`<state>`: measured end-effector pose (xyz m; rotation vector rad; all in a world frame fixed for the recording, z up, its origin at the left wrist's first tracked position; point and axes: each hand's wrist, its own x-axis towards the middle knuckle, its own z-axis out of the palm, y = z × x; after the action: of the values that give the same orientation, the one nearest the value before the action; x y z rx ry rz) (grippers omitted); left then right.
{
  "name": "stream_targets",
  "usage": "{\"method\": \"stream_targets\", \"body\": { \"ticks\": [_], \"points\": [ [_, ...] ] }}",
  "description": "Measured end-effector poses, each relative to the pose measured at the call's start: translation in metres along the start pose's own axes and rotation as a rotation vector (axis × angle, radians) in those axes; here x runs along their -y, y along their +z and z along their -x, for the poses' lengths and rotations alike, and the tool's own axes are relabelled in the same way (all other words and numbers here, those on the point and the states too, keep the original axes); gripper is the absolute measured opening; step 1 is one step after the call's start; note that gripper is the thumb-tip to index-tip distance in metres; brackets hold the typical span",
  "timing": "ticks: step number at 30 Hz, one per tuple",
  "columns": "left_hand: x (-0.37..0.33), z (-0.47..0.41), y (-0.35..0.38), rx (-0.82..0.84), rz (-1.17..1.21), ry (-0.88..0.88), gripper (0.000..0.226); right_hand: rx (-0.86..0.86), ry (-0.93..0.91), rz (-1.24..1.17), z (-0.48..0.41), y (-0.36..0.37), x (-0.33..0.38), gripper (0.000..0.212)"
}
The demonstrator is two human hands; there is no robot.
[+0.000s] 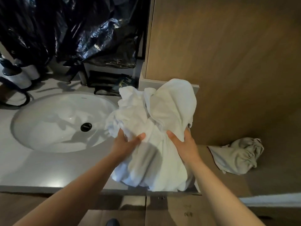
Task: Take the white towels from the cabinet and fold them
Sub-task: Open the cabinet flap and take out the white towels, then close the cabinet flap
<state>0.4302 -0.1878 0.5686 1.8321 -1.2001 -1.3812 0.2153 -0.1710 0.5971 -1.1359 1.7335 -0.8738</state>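
white towels (156,128) bunched over counter edge beside sink (61,121) | pinched by left hand (126,143) and right hand (182,141), prob so nothing slips | folding not started yet

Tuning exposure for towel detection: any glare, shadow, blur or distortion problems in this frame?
Head view: dim overall; towel brightest, folds readable; hard glare on the black plastic; shadows cross the sink; second towel sits in shade, looks grey; wide-angle bend along the cabinet edges; slight softness throughout.
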Motion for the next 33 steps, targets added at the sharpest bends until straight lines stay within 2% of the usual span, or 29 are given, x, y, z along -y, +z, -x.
{"method": "stream_targets", "body": {
  "ticks": [4, 6, 8, 10, 12, 14, 16, 19, 21, 27, 33],
  "points": [
    [-0.005, -0.012, -0.003, 0.030, -0.031, 0.003, 0.109, -0.007, 0.073, 0.036, -0.011, 0.000, 0.003, 0.064],
    [-0.006, -0.014, -0.004, 0.012, -0.082, -0.002, 0.120, 0.004, 0.106, 0.051, -0.010, -0.004, 0.007, 0.065],
    [-0.010, -0.009, -0.005, -0.018, -0.192, -0.036, 0.123, 0.009, 0.127, 0.093, -0.008, -0.011, 0.010, 0.069],
    [-0.017, 0.001, -0.010, -0.050, -0.333, -0.062, 0.115, 0.006, 0.117, 0.147, -0.003, -0.021, 0.014, 0.073],
    [-0.024, 0.013, -0.017, -0.080, -0.416, 0.035, 0.110, 0.009, 0.084, 0.185, 0.005, -0.032, 0.017, 0.076],
    [-0.032, 0.028, -0.022, -0.097, -0.489, 0.151, 0.094, 0.003, 0.032, 0.262, 0.019, -0.044, 0.016, 0.076],
    [-0.040, 0.045, -0.023, -0.133, -0.557, 0.237, 0.074, -0.019, -0.029, 0.344, 0.036, -0.057, 0.010, 0.067],
    [-0.053, 0.080, -0.014, -0.230, -0.615, 0.419, 0.064, -0.025, -0.065, 0.433, 0.064, -0.077, -0.006, 0.053],
    [-0.061, 0.107, -0.001, -0.239, -0.618, 0.527, 0.057, -0.026, -0.073, 0.478, 0.083, -0.090, -0.019, 0.048],
    [-0.074, 0.156, 0.059, -0.021, -0.763, 0.730, 0.047, -0.068, -0.006, 0.495, 0.134, -0.130, -0.059, 0.038],
    [-0.073, 0.174, 0.125, 0.247, -0.856, 0.879, 0.045, -0.219, 0.194, 0.413, 0.190, -0.163, -0.100, 0.036]
  ]
}}
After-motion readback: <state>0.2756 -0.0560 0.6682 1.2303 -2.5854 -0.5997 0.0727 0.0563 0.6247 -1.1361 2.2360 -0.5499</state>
